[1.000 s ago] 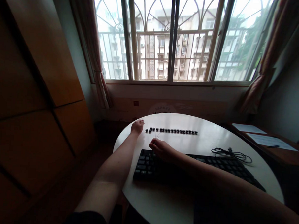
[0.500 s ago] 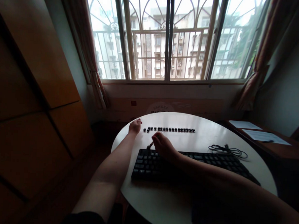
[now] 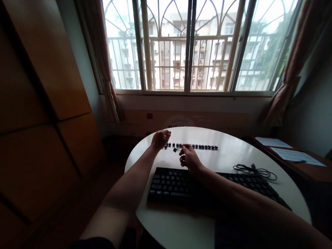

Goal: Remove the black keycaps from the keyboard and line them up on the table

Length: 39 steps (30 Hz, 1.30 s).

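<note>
A black keyboard (image 3: pixel 207 183) lies across a round white table (image 3: pixel 178 227). Beyond it a row of several loose black keycaps (image 3: pixel 198 146) is lined up on the tabletop. My right hand (image 3: pixel 190 158) hovers between the keyboard and the row, fingers pinched on a thin wire keycap puller with a dark keycap at its tip (image 3: pixel 176 150). My left hand (image 3: pixel 160 138) is raised just left of the row's left end, fingers curled, thumb and fingers slightly apart; I cannot make out anything in it.
A coiled black cable (image 3: pixel 256 171) lies on the table to the right of the keyboard. A wooden desk with papers (image 3: pixel 288 153) stands at the right. A wooden cabinet (image 3: pixel 40 97) fills the left. A barred window (image 3: pixel 191 45) and curtains are behind the table.
My right hand lifted off the keyboard's left end with the puller and a keycap and moved up toward the keycap row. My left hand rose from the table and shifted right toward the row.
</note>
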Tool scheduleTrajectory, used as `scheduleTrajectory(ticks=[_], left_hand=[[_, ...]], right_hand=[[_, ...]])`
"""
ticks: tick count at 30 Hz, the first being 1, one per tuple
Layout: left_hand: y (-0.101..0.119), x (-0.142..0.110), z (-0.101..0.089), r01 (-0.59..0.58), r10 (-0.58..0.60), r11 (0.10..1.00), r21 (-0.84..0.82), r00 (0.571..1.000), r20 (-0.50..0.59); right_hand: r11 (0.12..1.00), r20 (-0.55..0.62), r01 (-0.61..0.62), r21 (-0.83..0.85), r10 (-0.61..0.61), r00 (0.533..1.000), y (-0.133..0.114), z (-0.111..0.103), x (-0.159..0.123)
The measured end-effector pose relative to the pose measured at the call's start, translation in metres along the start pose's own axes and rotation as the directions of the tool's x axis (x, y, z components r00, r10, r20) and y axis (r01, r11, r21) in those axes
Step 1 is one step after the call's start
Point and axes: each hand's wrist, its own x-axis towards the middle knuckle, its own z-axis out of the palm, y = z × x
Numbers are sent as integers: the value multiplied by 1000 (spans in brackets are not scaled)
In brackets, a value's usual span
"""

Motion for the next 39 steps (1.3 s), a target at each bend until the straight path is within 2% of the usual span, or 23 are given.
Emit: scheduleTrajectory(ticks=[4, 6, 10, 16, 19, 27, 34, 37, 39], left_hand=[[31, -3, 0, -203, 202, 979, 16, 977, 67], [42, -6, 1, -261, 257, 965, 33, 963, 87], [55, -11, 4, -291, 288, 957, -7, 942, 171], [56, -14, 10, -275, 290, 957, -91, 912, 291], [57, -12, 11, -202, 254, 963, -180, 905, 343], [54, -10, 16, 139, 88, 914, -383, 850, 519], [52, -6, 18, 380, 6, 804, -457, 764, 646], [48, -5, 20, 402, 36, 749, -526, 769, 638], [44, -4, 21, 383, 57, 729, -568, 792, 607]], right_hand=[[1000, -31, -26, 2, 26, 999, 0, -3, 2], [1000, -35, -19, 3, 19, 999, -1, -3, 3], [1000, -55, 0, 10, 1, 998, -2, -4, 3], [1000, -89, 16, 26, -14, 996, -4, -5, 4], [999, -102, 25, 34, -21, 995, -2, -5, 5], [998, -133, 63, 25, -59, 989, 0, -6, 6], [996, -147, 86, -16, -87, 985, 1, -5, 6], [996, -152, 89, -23, -91, 984, 1, -6, 7], [995, -156, 93, -25, -96, 983, 2, -7, 8]])
